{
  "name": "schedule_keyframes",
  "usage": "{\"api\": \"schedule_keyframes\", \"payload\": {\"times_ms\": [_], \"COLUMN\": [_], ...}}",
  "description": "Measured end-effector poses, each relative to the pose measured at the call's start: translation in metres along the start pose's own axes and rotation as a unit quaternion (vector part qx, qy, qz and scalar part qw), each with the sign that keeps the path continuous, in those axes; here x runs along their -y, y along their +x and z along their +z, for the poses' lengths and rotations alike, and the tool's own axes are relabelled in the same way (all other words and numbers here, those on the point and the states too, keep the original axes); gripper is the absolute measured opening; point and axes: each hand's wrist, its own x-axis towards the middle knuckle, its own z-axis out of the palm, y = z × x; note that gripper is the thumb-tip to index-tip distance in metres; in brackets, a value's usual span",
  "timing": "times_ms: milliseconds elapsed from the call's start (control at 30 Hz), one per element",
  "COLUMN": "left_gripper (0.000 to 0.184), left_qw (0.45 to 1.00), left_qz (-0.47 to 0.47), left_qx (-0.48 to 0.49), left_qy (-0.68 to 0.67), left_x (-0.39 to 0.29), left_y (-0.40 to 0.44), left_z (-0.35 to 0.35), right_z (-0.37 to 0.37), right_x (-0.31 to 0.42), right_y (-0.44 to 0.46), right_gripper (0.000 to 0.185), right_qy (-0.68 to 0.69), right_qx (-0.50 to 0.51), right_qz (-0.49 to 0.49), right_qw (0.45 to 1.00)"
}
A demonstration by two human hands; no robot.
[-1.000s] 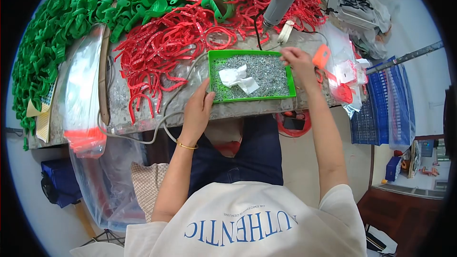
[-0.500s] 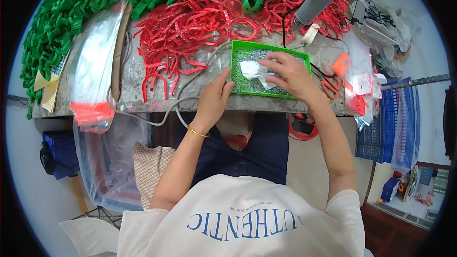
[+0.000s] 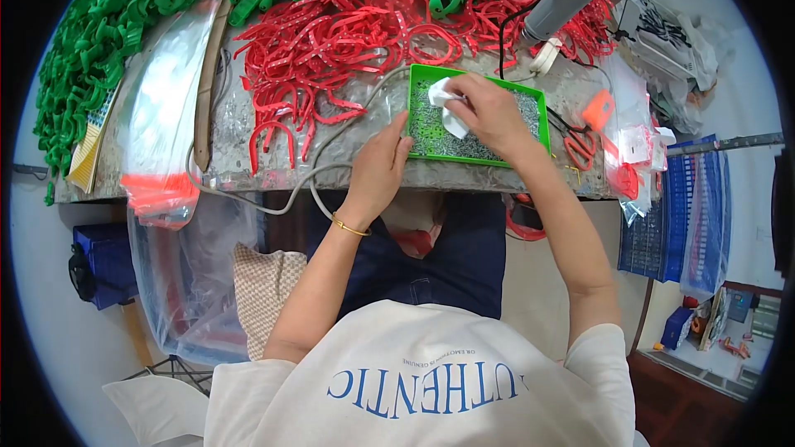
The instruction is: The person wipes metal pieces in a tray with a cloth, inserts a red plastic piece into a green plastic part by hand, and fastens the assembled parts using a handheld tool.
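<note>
A shallow green tray (image 3: pixel 479 159) sits near the front edge of the worktable, its floor covered with many small silvery-grey pieces too tiny to name. Over the tray, my right hand (image 3: pixel 490 116) pinches a crumpled white tissue (image 3: pixel 452 122), which hangs down onto the grey pieces. My left hand (image 3: pixel 379 167) rests by the tray's left side, fingers stretched out with the tips at its wall and the thumb apart. Bare green floor shows through at the tray's left part.
Red strips (image 3: pixel 331 50) lie heaped behind the tray, with green plastic parts (image 3: pixel 91 58) at back left. Orange-handled scissors (image 3: pixel 580 147) lie to the right. A grey tool (image 3: pixel 571 0) hangs above. Clear bags (image 3: pixel 170 116) and a grey cable (image 3: pixel 286 203) are at left.
My right hand has closed on the white tissue and lifted part of it, bunching it up. The tray appears slightly further right and up in view; my left hand stays beside it.
</note>
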Motion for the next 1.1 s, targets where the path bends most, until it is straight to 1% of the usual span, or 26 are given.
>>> {"api": "schedule_keyframes", "payload": {"times_ms": [67,100,133,200,233,267,333,367,433,467,533,567,600,633,667,700,733,800,833,867,933,1067,1100], "left_gripper": [0.041,0.041,0.041,0.041,0.041,0.041,0.041,0.041,0.041,0.041,0.041,0.042,0.042,0.042,0.042,0.042,0.042,0.042,0.042,0.042,0.042,0.042,0.042], "left_qw": [1.000,1.000,1.000,1.000,1.000,1.000,1.000,1.000,1.000,1.000,1.000,1.000,1.000,1.000,1.000,0.999,0.999,1.000,1.000,1.000,1.000,1.000,1.000], "left_qz": [0.000,0.000,-0.001,-0.012,-0.013,-0.011,-0.010,-0.006,-0.001,0.012,0.024,0.013,0.000,-0.001,0.016,0.033,0.032,0.009,0.010,0.014,0.017,0.006,0.002], "left_qx": [-0.002,-0.004,-0.004,0.008,0.009,0.008,0.006,0.003,0.003,-0.005,-0.011,0.000,0.010,0.009,-0.004,-0.018,-0.019,-0.001,-0.002,-0.006,-0.010,0.002,0.004], "left_qy": [0.002,0.003,0.005,0.010,0.011,0.013,0.013,0.011,0.007,0.007,0.009,0.005,0.003,0.006,0.007,0.005,0.003,0.020,0.019,0.019,0.023,0.016,0.008], "left_x": [0.000,0.000,0.000,-0.002,-0.002,-0.003,-0.003,-0.003,-0.002,-0.002,-0.001,-0.002,-0.002,-0.001,-0.001,-0.001,-0.001,-0.003,-0.003,-0.002,-0.001,-0.003,-0.004], "left_y": [0.000,0.000,-0.001,0.000,-0.001,-0.001,0.000,0.000,-0.001,-0.001,0.000,0.000,0.000,0.000,0.000,-0.001,-0.002,-0.001,-0.001,-0.001,-0.002,0.000,-0.001], "left_z": [0.000,0.000,0.000,-0.002,-0.002,-0.002,-0.003,-0.002,-0.001,-0.001,0.000,0.000,-0.002,-0.002,-0.001,0.000,0.000,-0.001,0.000,0.001,0.000,-0.001,-0.001], "right_z": [0.020,0.028,0.036,0.043,0.043,0.037,0.019,0.011,0.000,0.001,0.015,0.022,0.024,0.025,0.024,0.018,0.011,-0.004,-0.011,-0.013,-0.014,0.007,0.017], "right_x": [-0.002,-0.005,-0.006,0.001,0.004,0.004,-0.003,-0.003,-0.003,-0.003,0.004,0.010,0.010,0.009,0.007,0.001,-0.003,-0.005,-0.003,-0.004,-0.007,0.005,0.004], "right_y": [0.008,0.012,0.011,0.010,0.005,0.002,-0.005,-0.007,-0.009,-0.009,-0.006,-0.005,-0.005,-0.003,-0.001,0.000,-0.001,-0.002,-0.004,-0.008,-0.014,-0.009,-0.007], "right_gripper": [0.018,0.017,0.017,0.017,0.016,0.016,0.014,0.014,0.016,0.016,0.017,0.017,0.017,0.017,0.016,0.016,0.016,0.016,0.016,0.016,0.015,0.016,0.016], "right_qy": [-0.055,-0.089,-0.087,-0.055,-0.035,-0.034,-0.053,-0.054,-0.064,-0.065,0.067,0.113,0.117,0.116,0.114,0.117,0.117,0.069,0.057,0.057,-0.005,0.002,0.014], "right_qx": [-0.030,-0.019,-0.019,0.002,0.026,0.026,0.107,0.108,0.090,0.089,0.064,0.100,0.098,0.131,0.166,0.190,0.191,0.156,0.150,0.150,0.197,0.193,0.150], "right_qz": [0.002,-0.014,-0.015,-0.058,-0.069,-0.068,-0.076,-0.076,-0.009,-0.007,-0.014,-0.007,-0.007,-0.037,-0.069,-0.063,-0.063,-0.019,0.028,0.028,0.021,0.004,-0.004], "right_qw": [0.998,0.996,0.996,0.997,0.997,0.997,0.990,0.990,0.994,0.994,0.996,0.989,0.988,0.984,0.977,0.973,0.972,0.985,0.987,0.987,0.980,0.981,0.989]}}
